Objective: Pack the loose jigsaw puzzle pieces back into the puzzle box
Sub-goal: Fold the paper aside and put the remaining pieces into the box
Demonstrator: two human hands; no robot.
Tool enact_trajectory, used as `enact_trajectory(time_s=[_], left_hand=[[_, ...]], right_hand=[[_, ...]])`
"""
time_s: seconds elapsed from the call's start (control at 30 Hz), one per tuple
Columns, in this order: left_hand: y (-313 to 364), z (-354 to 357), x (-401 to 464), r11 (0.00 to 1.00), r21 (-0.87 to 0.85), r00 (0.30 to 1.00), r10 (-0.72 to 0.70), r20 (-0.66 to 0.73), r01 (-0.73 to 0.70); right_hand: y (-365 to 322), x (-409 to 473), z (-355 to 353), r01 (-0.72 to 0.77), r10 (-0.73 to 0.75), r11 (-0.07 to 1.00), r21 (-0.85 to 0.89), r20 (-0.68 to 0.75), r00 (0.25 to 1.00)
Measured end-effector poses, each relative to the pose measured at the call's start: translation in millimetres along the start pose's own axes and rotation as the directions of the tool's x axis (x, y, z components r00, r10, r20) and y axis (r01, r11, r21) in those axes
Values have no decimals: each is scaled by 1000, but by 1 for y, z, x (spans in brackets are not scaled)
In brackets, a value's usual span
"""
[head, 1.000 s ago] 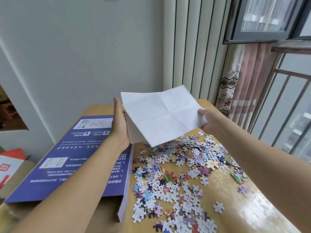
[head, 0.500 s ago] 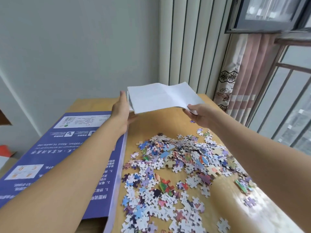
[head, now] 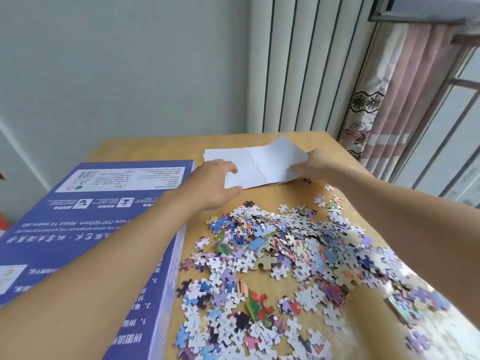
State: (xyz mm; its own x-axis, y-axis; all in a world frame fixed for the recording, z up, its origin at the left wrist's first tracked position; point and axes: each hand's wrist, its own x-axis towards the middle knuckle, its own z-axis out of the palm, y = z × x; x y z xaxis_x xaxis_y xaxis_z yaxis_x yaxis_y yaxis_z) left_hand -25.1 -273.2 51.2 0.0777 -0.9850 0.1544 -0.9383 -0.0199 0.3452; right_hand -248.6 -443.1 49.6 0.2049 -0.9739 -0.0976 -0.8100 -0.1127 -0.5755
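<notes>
Loose jigsaw pieces (head: 285,255) lie in a wide heap on the wooden table (head: 155,149), right of the big blue puzzle box (head: 104,219), which lies flat with its printed back up. Beyond the heap a white creased paper sheet (head: 262,162) rests almost flat on the table, its far right corner slightly raised. My left hand (head: 215,183) holds the sheet's near left corner between fingers and thumb. My right hand (head: 311,165) pinches its right edge, thumb on top.
A grey wall and vertical blinds (head: 298,63) stand behind the table. A pink curtain (head: 394,100) and window bars (head: 452,120) are at the right. A few stray pieces (head: 415,341) lie near the table's right edge.
Both hands have lowered the paper sheet from the air down onto the far part of the table, beyond the pieces. The view has tilted down.
</notes>
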Motion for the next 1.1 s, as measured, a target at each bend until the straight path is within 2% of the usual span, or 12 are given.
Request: enact_trajectory(time_s=[0.17,0.37,0.47,0.57,0.63,0.7,0.77,0.87,0.93,1.03,1.1], left_hand=[[19,15,-4,971,234,968,-113,226,59],[44,39,-26,968,233,939,-163,301,94],[58,41,-37,989,132,953,-97,289,61],[75,38,-52,993,-115,945,40,324,-2],[82,35,-58,971,-240,956,63,288,8],[82,30,-61,982,-180,986,-30,165,60],[73,29,-64,979,-2,974,-201,107,202],[56,34,-80,884,110,859,-468,206,455],[54,43,-89,849,94,815,-526,243,520],[58,47,-91,829,46,810,-555,191,557],[62,46,-92,855,54,835,-516,190,516]], right_hand=[[12,-21,-7,107,-109,994,32,89,990],[31,-84,-7,241,-243,970,34,182,953],[37,-109,-14,327,-337,941,82,231,913],[55,-97,-32,343,-343,938,40,-7,939],[64,-83,-40,235,-237,970,-66,-15,971],[70,-81,-36,164,-153,984,-75,138,979],[67,-89,-28,167,-161,986,-5,242,957],[54,-106,-17,184,-212,976,114,336,918],[49,-123,-11,254,-270,963,92,371,889],[46,-151,0,395,-365,918,26,439,821],[44,-168,2,432,-387,902,13,473,792]])
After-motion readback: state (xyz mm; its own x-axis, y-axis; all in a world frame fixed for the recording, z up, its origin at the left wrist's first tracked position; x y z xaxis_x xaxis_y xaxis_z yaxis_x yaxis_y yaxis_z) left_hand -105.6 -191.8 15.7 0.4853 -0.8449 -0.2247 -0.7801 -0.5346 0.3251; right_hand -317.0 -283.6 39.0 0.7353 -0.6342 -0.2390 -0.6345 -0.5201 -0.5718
